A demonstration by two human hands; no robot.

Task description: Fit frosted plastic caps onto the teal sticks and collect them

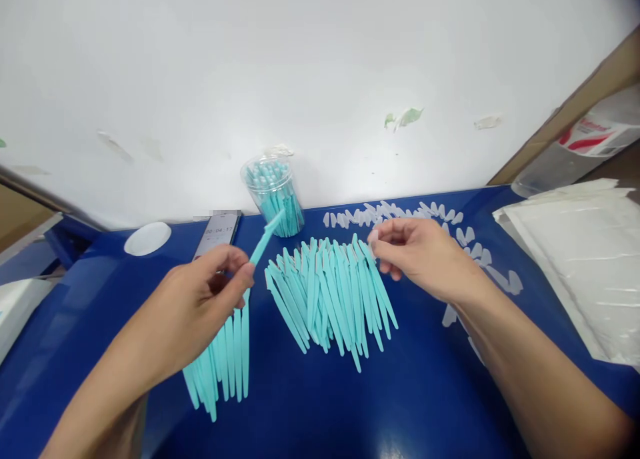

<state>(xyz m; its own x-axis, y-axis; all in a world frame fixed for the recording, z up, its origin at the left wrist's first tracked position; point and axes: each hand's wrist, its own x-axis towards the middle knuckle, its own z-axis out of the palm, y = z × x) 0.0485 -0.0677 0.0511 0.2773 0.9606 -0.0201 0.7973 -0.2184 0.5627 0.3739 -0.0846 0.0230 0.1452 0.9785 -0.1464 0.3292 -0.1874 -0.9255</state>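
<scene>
My left hand is closed, pinching one teal plastic stick that points up and away toward a clear tub full of the same sticks. Under that hand lies a small row of teal sticks. A larger fan of teal sticks lies in the middle of the blue table. My right hand hovers at the fan's upper right end, its fingers pinched together on something small that I cannot make out. Clear plastic caps lie in a curved line behind and to the right of it.
A white lid and a phone showing a timer lie at the back left. White padded sheets are stacked at the right, with a clear bag behind. A white wall rises straight behind the table.
</scene>
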